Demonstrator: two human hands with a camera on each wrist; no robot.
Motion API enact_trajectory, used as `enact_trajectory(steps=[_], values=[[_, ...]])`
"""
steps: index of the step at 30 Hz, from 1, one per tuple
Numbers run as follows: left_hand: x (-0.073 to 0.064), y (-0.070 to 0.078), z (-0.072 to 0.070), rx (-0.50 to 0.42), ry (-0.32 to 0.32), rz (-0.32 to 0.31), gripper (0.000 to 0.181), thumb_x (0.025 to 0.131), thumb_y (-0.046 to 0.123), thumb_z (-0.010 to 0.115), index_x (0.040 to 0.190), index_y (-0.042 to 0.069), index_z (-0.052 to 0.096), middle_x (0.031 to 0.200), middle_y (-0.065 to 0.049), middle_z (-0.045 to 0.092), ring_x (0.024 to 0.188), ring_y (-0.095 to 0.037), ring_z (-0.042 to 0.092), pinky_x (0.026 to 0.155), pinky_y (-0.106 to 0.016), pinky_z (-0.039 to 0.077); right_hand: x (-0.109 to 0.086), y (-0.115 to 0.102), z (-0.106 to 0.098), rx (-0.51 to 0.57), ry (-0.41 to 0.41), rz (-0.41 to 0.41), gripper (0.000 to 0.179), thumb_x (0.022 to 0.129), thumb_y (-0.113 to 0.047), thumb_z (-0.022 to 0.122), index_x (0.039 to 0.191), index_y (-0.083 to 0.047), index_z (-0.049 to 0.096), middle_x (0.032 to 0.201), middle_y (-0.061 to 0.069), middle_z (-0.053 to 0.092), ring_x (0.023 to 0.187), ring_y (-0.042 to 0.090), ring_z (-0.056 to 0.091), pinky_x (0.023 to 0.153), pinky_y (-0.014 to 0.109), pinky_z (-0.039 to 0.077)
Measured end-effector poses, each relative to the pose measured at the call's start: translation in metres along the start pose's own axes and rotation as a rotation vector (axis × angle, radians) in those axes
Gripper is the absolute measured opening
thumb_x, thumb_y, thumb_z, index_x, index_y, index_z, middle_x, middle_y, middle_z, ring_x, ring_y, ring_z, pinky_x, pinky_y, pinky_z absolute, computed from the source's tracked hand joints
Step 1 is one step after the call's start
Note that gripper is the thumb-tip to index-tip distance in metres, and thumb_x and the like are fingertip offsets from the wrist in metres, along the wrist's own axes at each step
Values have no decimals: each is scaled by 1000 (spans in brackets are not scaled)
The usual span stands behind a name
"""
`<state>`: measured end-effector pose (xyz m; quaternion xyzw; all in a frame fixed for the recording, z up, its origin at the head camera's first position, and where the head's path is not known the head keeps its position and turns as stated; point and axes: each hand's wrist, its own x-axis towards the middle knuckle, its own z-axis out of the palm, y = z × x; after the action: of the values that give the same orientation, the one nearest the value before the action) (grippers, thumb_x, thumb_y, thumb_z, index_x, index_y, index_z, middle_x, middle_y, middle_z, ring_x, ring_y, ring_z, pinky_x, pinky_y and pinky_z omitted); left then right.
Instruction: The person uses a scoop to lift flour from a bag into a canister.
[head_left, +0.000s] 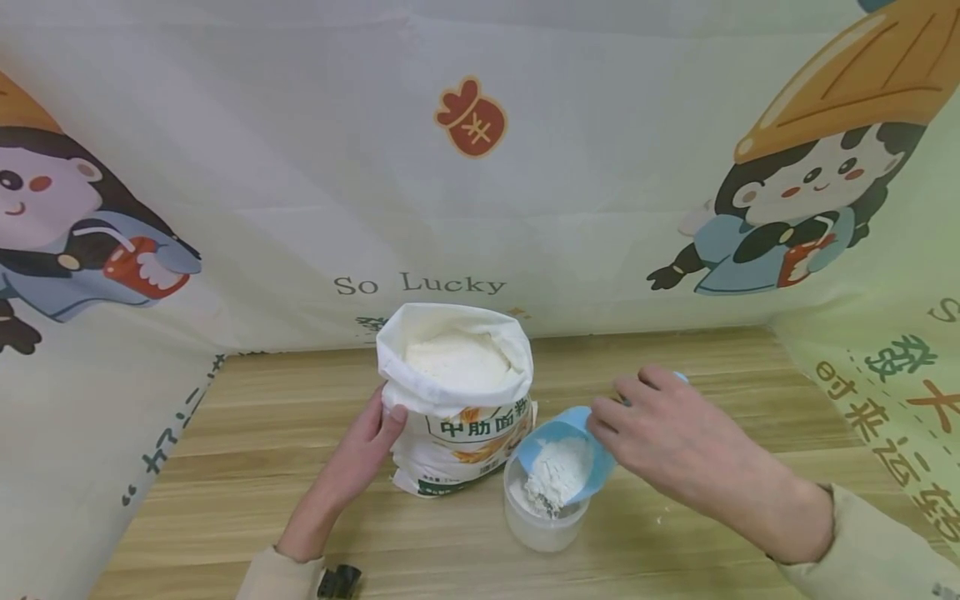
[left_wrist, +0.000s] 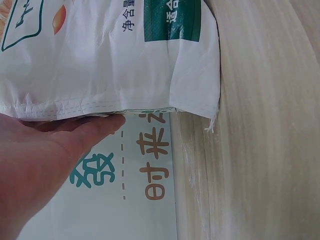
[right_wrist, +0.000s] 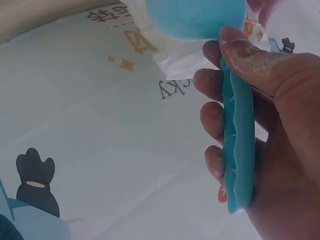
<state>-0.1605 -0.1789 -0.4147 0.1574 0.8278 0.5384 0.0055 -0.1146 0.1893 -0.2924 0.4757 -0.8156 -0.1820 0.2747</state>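
Note:
A white woven bag of flour (head_left: 453, 400) stands upright with its mouth folded open, flour visible near the top. My left hand (head_left: 372, 435) rests against the bag's left side; the left wrist view shows an extended finger along the side seam. My right hand (head_left: 663, 429) grips the ridged handle of a blue scoop (head_left: 592, 462), fingers and thumb wrapped round it. Tilted over a round translucent tub (head_left: 546, 533), the scoop holds a heap of white flour (head_left: 558, 471) at its lip. White powder coats the right thumb in the right wrist view.
The wooden tabletop (head_left: 285, 417) carries the bag and tub, the tub right in front of the bag. Printed cloth walls (head_left: 315, 167) close in the back and both sides. A black object (head_left: 339, 581) sits by the left sleeve.

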Motion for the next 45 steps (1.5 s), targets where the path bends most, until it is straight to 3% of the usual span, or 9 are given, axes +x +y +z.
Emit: enact_trajectory(steps=[14, 20, 23, 29, 30, 33, 35, 37, 45], values=[[-1, 0, -1, -11, -2, 5, 56, 115, 28, 38, 162, 3, 24, 164, -27, 29, 150, -46, 29, 116, -63, 30, -5, 4, 2, -8, 32, 7, 25, 74, -7, 90, 87, -11, 69, 78, 0, 50, 71, 22, 46, 64, 34, 40], [-1, 0, -1, -10, 1, 7, 56, 115, 28, 38, 162, 3, 24, 164, -27, 29, 150, -46, 28, 116, -63, 30, -15, 9, 9, 79, 81, 40, 32, 69, -2, 93, 94, -11, 74, 88, -1, 62, 72, 21, 47, 64, 33, 41], [-1, 0, -1, -10, 3, 9, 56, 115, 27, 38, 162, 3, 24, 164, -27, 29, 150, -46, 28, 116, -63, 30, -22, 13, 14, 136, 90, 62, 35, 68, -9, 94, 98, -11, 75, 93, -2, 66, 74, 21, 52, 64, 34, 44], [0, 1, 0, -13, 1, 13, 56, 115, 28, 38, 163, 4, 23, 165, -25, 27, 150, -45, 27, 117, -62, 29, -39, 22, 21, 216, 71, 128, 32, 76, -24, 86, 103, -14, 74, 95, -3, 69, 82, 20, 64, 66, 37, 54], [0, 1, 0, -10, 1, 12, 57, 115, 28, 38, 164, 5, 23, 165, -25, 27, 150, -45, 28, 117, -62, 30, -42, 23, 21, 232, 63, 145, 31, 78, -25, 85, 105, -14, 74, 96, -4, 69, 84, 20, 65, 67, 38, 55], [0, 1, 1, -6, 2, 6, 57, 114, 30, 38, 164, 5, 23, 165, -25, 27, 150, -45, 28, 117, -62, 30, -51, 28, 21, 283, 52, 197, 28, 101, -41, 65, 109, -16, 75, 97, -4, 69, 87, 20, 68, 68, 41, 58], [0, 1, 1, -8, -1, 8, 57, 114, 30, 38, 163, 5, 23, 165, -25, 27, 150, -45, 27, 117, -62, 30, -55, 32, 20, 314, 58, 232, 47, 110, -50, 42, 109, -17, 75, 96, -6, 69, 86, 18, 67, 68, 41, 59], [1, 0, 1, -15, -3, 9, 57, 114, 30, 38, 163, 4, 23, 166, -25, 27, 150, -45, 27, 117, -62, 29, -57, 35, 19, 339, 80, 256, 68, 110, -55, 19, 107, -16, 75, 93, -7, 68, 82, 16, 66, 66, 40, 59], [0, 0, 2, -28, 6, -2, 57, 115, 30, 38, 162, 2, 23, 165, -27, 27, 150, -46, 27, 117, -62, 28, -51, 41, 16, 374, 197, 330, 60, 111, -55, 27, 105, -14, 70, 83, -9, 61, 66, 7, 51, 54, 28, 47]])
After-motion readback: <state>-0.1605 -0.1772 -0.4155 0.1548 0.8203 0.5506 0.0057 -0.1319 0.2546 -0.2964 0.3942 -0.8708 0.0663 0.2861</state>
